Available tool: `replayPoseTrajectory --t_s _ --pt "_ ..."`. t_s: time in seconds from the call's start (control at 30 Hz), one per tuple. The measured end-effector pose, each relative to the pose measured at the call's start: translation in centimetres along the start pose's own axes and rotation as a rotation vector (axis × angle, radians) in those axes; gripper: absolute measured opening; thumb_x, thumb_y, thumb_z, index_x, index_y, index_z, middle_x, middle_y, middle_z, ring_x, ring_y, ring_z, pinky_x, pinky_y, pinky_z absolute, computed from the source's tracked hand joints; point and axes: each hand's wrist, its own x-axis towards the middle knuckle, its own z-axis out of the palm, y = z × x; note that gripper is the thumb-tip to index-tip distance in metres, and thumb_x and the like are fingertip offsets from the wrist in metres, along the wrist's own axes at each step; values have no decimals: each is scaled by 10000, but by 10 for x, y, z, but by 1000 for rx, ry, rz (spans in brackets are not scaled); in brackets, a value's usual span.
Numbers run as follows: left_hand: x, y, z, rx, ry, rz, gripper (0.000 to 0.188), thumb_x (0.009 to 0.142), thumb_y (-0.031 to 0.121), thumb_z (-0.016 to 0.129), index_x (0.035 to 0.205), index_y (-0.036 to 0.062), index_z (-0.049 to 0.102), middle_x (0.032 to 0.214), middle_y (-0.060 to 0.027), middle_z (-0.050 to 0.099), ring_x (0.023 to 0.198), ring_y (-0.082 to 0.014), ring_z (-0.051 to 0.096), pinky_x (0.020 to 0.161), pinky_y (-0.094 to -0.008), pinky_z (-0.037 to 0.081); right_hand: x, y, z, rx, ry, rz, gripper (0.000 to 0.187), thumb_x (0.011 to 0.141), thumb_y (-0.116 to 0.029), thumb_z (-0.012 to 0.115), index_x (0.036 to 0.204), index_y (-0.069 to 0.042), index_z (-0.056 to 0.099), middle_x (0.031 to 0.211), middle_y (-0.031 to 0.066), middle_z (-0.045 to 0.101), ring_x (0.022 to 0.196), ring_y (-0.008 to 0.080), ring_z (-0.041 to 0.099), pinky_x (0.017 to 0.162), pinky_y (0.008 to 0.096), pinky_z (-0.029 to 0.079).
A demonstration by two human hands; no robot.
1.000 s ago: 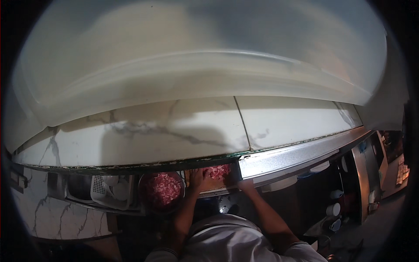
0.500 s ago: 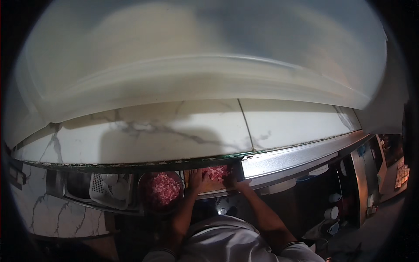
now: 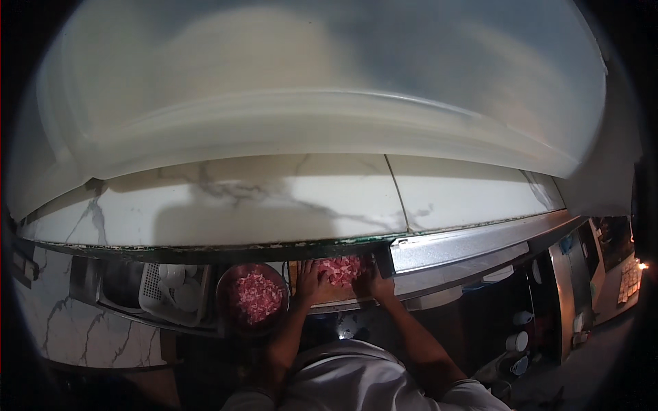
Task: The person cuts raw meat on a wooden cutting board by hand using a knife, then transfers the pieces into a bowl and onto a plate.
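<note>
On a wooden cutting board lies a pile of chopped raw meat. My left hand rests at the pile's left side, its fingers stretched out along the meat. Against the right side of the pile is my right hand, in deep shadow; its fingers are too dark to make out, and so is anything they may hold. Left of the board stands a round metal bowl heaped with more chopped meat.
Further left, a white perforated basket with white dishes sits beside a sink. A marbled ledge with a metal strip runs beyond the board. White cups stand at lower right.
Both hands stay at the sides of the meat, and more of the pile shows between them. The view has shifted slightly.
</note>
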Motion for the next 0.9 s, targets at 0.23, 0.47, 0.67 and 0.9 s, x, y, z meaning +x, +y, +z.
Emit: replayPoseTrajectory --t_s 0.23,0.47,0.67,0.9 --pt "-16 -13 -3 22 -68 -46 607 1004 479 707 1323 -34 645 1321 -258 614 1350 -487 522 1208 -637 337 1 -18 -14 63 -265 53 608 1054 -425 635 1570 -123 524 1281 261 720 1183 480 691 973 562 556" --pt "-20 -21 0 62 -71 -111 599 1011 475 702 1324 -32 637 1414 -286 584 1391 -504 492 1243 -630 313 9 3 33 -109 -337 19 559 1041 -263 663 1524 -13 532 1312 251 698 1260 451 666 1064 535 529" --pt "-9 -4 -6 -5 -95 -52 630 1005 477 708 1374 -24 614 1458 -286 566 1441 -516 457 1263 -635 288 10 -19 4 -42 -285 11 543 1047 -252 626 1524 -24 502 1362 297 652 1257 494 640 1075 542 516" --pt "6 8 -1 -82 -103 -58 569 984 358 725 1402 -14 621 1420 -267 593 1412 -505 497 1280 -627 282 11 -75 -28 -55 -109 -176 518 995 -308 689 1438 -88 536 1353 336 649 1187 567 648 974 613 544"
